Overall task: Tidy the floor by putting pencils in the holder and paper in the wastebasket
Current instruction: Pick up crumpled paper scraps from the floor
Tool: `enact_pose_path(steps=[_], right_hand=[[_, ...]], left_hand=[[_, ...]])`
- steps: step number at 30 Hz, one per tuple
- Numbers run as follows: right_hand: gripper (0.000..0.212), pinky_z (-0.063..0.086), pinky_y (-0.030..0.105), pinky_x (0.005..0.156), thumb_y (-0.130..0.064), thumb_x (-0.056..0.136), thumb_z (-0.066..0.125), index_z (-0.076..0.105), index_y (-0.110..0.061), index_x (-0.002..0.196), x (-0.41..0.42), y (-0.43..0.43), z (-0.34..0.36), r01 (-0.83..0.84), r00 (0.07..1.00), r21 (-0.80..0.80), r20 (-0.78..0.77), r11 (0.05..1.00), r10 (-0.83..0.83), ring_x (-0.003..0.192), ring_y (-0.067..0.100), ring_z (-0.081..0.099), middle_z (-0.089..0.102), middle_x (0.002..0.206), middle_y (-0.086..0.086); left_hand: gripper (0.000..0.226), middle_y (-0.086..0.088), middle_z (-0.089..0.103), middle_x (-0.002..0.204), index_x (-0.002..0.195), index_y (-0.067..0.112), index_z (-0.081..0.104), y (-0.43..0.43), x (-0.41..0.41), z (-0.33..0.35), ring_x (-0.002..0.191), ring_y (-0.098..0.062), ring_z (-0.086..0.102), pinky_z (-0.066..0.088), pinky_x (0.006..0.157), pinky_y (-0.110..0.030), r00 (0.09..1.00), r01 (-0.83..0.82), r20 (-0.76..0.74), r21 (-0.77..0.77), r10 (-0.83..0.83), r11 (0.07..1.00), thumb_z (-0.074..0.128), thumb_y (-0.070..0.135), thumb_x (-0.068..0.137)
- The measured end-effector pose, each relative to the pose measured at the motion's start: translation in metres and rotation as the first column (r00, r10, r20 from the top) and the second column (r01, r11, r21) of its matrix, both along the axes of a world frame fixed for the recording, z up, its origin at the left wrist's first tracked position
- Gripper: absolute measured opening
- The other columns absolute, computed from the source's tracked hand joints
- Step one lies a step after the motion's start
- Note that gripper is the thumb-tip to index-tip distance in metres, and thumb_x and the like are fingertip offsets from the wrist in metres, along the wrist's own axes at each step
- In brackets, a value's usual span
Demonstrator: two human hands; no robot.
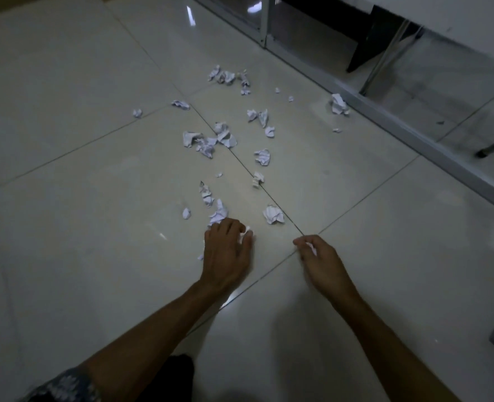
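Crumpled white paper scraps (225, 137) lie scattered over a glossy pale tiled floor (95, 198), trailing from just beyond your hands away to the far middle of the scene. Your left hand (228, 248) is low over the floor, its fingers curled round a small white wad (244, 235) that shows between fingers and thumb. Your right hand (318, 256), near it on the right, pinches a tiny white shred (312, 248) between thumb and fingertips. Both hands hold paper.

The closest loose piece is a rumpled white ball (273, 214). It lies just beyond the gap between your hands, a little nearer the left fingertips than the right. A ragged string of torn pieces (216, 213) sits directly beyond the left knuckles, touching or nearly touching them, with its long axis running near to far. The next grab probably falls to the left hand, reaching straight ahead, if its grip has room for more.

A grey metal furniture frame (385, 117) crosses the far right. No pencils, pencil holder or wastebasket are in view, and most of the tidying looks still to do.
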State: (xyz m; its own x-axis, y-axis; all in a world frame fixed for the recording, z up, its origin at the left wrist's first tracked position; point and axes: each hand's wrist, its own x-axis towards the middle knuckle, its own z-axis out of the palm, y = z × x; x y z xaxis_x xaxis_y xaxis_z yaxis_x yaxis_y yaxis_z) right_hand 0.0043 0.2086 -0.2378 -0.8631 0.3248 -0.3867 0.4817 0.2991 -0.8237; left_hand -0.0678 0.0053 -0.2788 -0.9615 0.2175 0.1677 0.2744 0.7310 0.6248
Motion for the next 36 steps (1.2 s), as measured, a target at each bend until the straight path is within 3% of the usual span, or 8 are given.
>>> enact_pose_path(steps=[4,10,16,19,23,26,31,36], right_hand=[[0.031,0.04,0.025,0.061,-0.05,0.094,0.063,0.053,-0.022,0.086,-0.054,-0.015,0.006,-0.053,0.997,0.286,-0.029,0.957,0.064,0.077,0.014,0.057,0.06,0.086,-0.001],[0.048,0.051,0.041,0.079,-0.049,0.092,0.065,0.051,-0.007,0.11,-0.1,-0.049,-0.016,-0.196,0.958,0.695,-0.013,0.692,0.285,0.091,0.029,0.056,0.05,0.112,0.015],[0.024,0.046,0.038,0.071,-0.017,0.108,0.04,0.058,-0.004,0.1,-0.06,-0.057,-0.041,-0.217,0.897,0.822,-0.044,0.526,0.44,0.08,0.026,0.055,0.056,0.095,0.013],[0.018,0.045,0.034,0.063,-0.014,0.108,0.034,0.05,-0.013,0.1,-0.034,-0.061,-0.04,-0.221,0.921,0.65,-0.107,0.727,0.376,0.074,0.019,0.051,0.054,0.088,0.003],[0.025,0.04,0.021,0.08,-0.02,0.11,0.034,0.049,-0.018,0.129,-0.012,-0.067,-0.032,-0.26,0.956,0.315,-0.049,0.913,0.289,0.101,0.016,0.058,0.06,0.111,0.0],[0.029,0.035,0.016,0.09,-0.012,0.108,0.038,0.057,-0.005,0.129,-0.004,-0.067,-0.023,-0.261,0.947,0.258,-0.118,0.93,0.298,0.109,0.018,0.058,0.062,0.118,0.009],[0.027,0.036,-0.001,0.074,-0.006,0.104,0.042,0.063,-0.013,0.121,-0.032,-0.072,0.009,-0.364,0.923,0.204,-0.055,0.909,0.382,0.101,0.011,0.06,0.063,0.114,0.001],[0.02,0.036,0.013,0.051,-0.023,0.104,0.043,0.063,-0.024,0.101,-0.082,-0.087,0.031,-0.538,0.839,0.256,0.077,0.803,0.538,0.068,0.0,0.053,0.064,0.086,-0.005]], left_hand=[[0.04,0.006,0.05,0.081,0.078,0.019,0.048,-0.017,0.023,0.024,0.085,-0.021,0.048,0.042,0.08,-0.04,0.994,-0.064,0.1,0.227,0.042,0.972,0.034,0.041,0.108],[0.039,0.013,0.055,0.072,0.072,0.038,0.045,-0.05,0.045,0.037,0.075,-0.011,0.053,0.039,0.068,-0.024,0.952,-0.245,0.256,0.318,0.165,0.916,0.033,0.044,0.109],[0.019,0.006,0.064,0.098,0.111,0.035,0.053,-0.092,0.027,0.024,0.091,-0.012,0.065,0.052,0.082,-0.036,0.928,-0.29,0.312,0.258,0.205,0.921,0.034,0.03,0.11],[0.028,-0.002,0.057,0.117,0.122,0.023,0.058,-0.101,0.021,0.016,0.108,-0.015,0.058,0.047,0.098,-0.031,0.958,-0.22,0.229,0.204,0.172,0.954,0.039,0.008,0.106],[0.024,0.006,0.06,0.111,0.119,0.021,0.068,-0.108,0.022,0.008,0.097,-0.005,0.058,0.049,0.086,-0.028,0.965,-0.166,0.214,0.035,0.155,0.986,0.063,0.033,0.099],[0.018,0.006,0.064,0.102,0.104,0.019,0.075,-0.108,0.028,0.004,0.09,-0.007,0.062,0.053,0.08,-0.03,0.981,-0.151,0.125,0.018,0.148,0.988,0.073,0.033,0.093],[0.007,0.01,0.06,0.1,0.096,0.022,0.064,-0.106,0.029,0.004,0.087,-0.009,0.059,0.051,0.072,-0.032,0.99,-0.109,0.084,-0.037,0.112,0.993,0.061,0.026,0.101],[0.006,0.006,0.064,0.097,0.107,0.02,0.055,-0.121,0.011,0.004,0.09,-0.01,0.061,0.052,0.082,-0.036,0.966,-0.149,0.232,0.134,0.115,0.98,0.05,0.023,0.105]])
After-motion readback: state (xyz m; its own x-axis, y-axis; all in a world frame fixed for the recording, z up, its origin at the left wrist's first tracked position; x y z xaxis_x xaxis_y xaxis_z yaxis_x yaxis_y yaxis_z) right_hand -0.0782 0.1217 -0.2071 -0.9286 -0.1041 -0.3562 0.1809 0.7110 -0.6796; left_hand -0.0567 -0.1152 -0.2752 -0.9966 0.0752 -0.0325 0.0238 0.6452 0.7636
